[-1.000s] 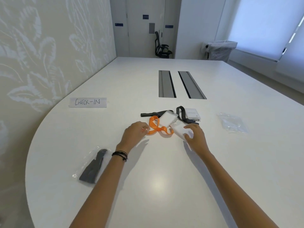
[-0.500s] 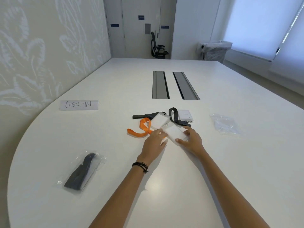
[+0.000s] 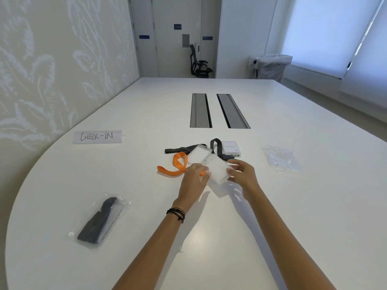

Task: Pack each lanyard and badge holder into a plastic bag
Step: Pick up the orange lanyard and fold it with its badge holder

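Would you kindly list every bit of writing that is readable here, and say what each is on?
"CHECK-IN": handwritten on the paper strip.
White box: a line of small print, too blurred to read.
Blue door signs: too small to read.

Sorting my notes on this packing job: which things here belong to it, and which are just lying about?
Job: badge holder, held by left hand and right hand; second holder; orange lanyard; dark lanyards; empty bags; packed bag.
Lying about: CHECK-IN sign; chair; bin.
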{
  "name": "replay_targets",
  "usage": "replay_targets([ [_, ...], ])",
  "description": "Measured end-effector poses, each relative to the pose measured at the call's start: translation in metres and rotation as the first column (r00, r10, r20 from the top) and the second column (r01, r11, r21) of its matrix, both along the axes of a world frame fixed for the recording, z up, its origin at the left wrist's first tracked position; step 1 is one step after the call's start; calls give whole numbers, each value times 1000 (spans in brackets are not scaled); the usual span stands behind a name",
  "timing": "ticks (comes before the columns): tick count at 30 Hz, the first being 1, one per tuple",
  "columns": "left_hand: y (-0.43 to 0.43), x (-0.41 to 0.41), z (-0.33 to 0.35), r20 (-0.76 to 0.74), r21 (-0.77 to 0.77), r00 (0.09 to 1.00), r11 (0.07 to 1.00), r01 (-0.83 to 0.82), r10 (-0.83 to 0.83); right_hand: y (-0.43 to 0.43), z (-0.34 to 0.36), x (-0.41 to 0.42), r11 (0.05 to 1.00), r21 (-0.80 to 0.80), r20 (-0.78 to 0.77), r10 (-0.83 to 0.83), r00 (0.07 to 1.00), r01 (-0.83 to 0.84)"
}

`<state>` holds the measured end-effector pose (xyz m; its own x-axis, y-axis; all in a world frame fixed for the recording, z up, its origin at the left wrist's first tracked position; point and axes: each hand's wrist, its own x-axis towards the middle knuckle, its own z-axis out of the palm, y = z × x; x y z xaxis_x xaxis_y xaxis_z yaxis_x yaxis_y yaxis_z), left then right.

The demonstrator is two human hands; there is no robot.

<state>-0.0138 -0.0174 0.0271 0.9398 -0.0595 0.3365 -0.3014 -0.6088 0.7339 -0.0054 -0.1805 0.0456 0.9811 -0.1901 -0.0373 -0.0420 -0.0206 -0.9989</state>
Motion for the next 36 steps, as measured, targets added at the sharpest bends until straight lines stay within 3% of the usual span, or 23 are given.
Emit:
replay_targets([
  [3, -6, -7, 18, 2, -150, 992, 981, -125, 127, -2, 22, -12, 985, 170, 32, 1, 999, -6],
  [5, -9, -12, 33, -112, -284, 990, 952, -115, 86, -3, 32, -20, 979, 201, 65, 16, 998, -29],
  [8, -16, -22, 55, -245, -535, 967, 842, -69, -76, -3, 44, -30, 982, 182, 105, 25, 994, -44],
  [13, -17, -32, 79, -163, -691, 981, 722, -39, -102, -3, 62, -48, 988, 121, 204, 71, 976, -97],
  [16, -12, -34, 90, -133, -720, 986, 693, -25, -103, -6, 70, -58, 984, 105, 244, 113, 963, -142],
  [20, -4, -42, 101, -98, -681, 989, 732, 15, -112, -10, 75, -65, 991, -11, 287, 130, 949, -133],
  [26, 3, -59, 114, -88, -608, 933, 761, 227, -349, -8, 72, -66, 977, -212, 356, 100, 929, -24],
  [32, 2, -80, 127, -116, -555, 840, 736, 388, -531, -7, 74, -71, 965, -247, 459, 200, 866, -92],
  [36, 3, -82, 133, -97, -580, 837, 714, 393, -539, -11, 74, -69, 981, -187, 498, 135, 856, -46],
])
